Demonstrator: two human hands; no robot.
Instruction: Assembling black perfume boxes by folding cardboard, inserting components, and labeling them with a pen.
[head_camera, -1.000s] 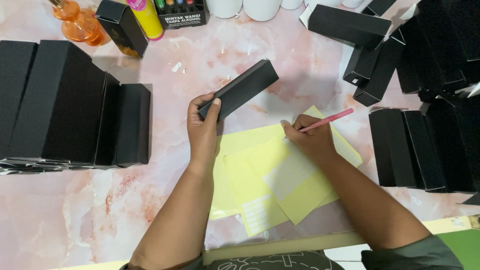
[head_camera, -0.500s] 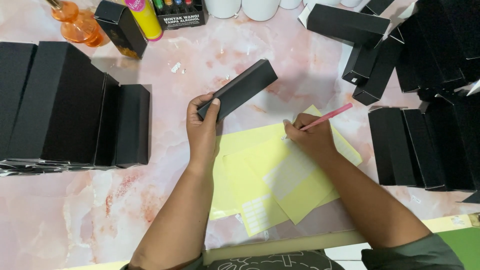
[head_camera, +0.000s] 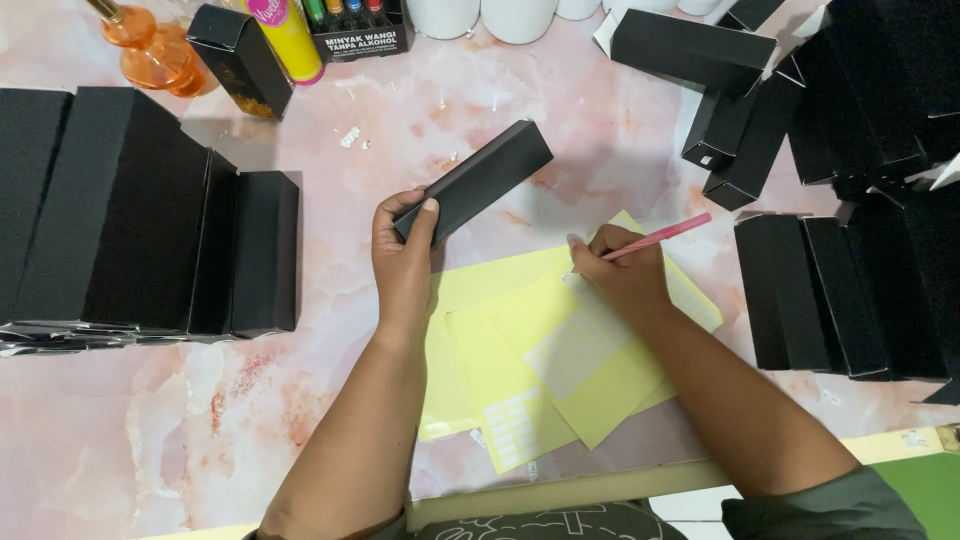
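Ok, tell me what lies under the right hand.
Under the right hand, which holds a pink pen, lie overlapping yellow sheets on the pink marble table. Whatever sits directly beneath the palm is covered.

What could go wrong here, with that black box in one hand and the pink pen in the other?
The left hand grips only one end of the black box, so it might tip or slip. The right hand works the pink pen on loose yellow sheets, which could slide on the smooth table.
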